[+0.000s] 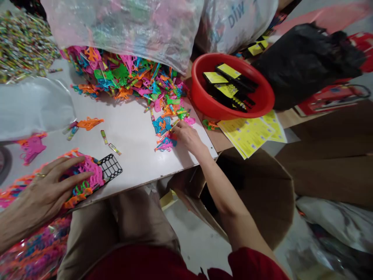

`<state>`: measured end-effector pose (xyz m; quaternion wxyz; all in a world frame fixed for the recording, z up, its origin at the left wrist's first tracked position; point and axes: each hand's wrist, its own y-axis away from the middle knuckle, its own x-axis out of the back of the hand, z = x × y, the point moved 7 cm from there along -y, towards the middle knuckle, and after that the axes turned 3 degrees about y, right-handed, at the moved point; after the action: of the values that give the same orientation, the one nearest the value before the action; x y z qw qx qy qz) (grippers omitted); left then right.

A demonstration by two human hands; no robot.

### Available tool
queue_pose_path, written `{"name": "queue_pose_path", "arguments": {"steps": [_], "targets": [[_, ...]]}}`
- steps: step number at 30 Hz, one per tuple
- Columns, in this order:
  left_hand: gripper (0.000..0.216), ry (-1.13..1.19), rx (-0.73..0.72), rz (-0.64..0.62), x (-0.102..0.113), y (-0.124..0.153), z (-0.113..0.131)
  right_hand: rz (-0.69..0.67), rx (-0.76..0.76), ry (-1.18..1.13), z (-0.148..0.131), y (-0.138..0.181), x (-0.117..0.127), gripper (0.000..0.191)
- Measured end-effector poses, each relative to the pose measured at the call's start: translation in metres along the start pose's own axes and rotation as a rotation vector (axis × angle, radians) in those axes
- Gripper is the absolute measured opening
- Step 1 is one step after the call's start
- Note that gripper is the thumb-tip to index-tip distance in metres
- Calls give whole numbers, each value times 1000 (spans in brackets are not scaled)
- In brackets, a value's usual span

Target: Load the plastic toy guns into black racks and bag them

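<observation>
Resting over the row: the left hand (51, 184), at the lower left of the frame, lies across a row of coloured toy guns (92, 174), its fingers bent and slightly spread over the top, seemingly to keep the pieces together; how firmly they grip, I cannot tell.
Black plastic grid: the bare end of the black plastic grid (112, 168) sticks out from the row near the counter (131, 163) edge, left of centre, probably kept close to the body for easy reach.
Picking side: the right hand (188, 136), just right of centre, reaches into a small cluster of toy guns (162, 124); its fingers curl down and touch it, but their gap is hidden, so I cannot tell whether they hold one.
Loose pieces: two wrapped tubes (115, 149) and an orange toy gun (90, 123) lie between the hands, a pink toy gun (32, 147) at far left.
Supply heap: more toy guns spill from under a clear plastic bag (125, 27) at upper centre, perhaps placed there to feed the counter.
Red basin: at upper right, the red basin (201, 99) keeps yellow-labelled black packs (230, 72) together, beside yellow printed sheets (247, 134).
</observation>
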<state>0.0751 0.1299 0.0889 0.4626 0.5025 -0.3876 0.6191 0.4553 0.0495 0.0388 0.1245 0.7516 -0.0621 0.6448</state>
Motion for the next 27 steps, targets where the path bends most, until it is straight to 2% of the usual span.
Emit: {"name": "queue_pose_path", "arguments": {"steps": [5,7,9,11,13,16,19,22,27], "targets": [[49,100,39,85,6,-6,8,13,99,39,5,-11,-11,23],[43,105,74,90,11,-9,13,30,105,-6,-4,-8,-8,22],[38,85,92,44,13,-12,18,92,103,-135,-20,-5,1,21],[35,69,97,22,15,-15,23,193,118,-355,-47,-1,10,24],[35,52,98,42,19,-17,25,235,215,-609,-91,2,6,27],[36,27,78,58,20,-18,28,100,419,-884,-169,0,-27,21],[37,31,63,64,19,-18,30,12,391,-990,-212,-12,-64,15],[38,36,76,65,19,-18,30,8,454,-991,-228,-21,-72,13],[35,37,94,73,18,-18,30,-23,606,-681,-238,-20,-61,11]]}}
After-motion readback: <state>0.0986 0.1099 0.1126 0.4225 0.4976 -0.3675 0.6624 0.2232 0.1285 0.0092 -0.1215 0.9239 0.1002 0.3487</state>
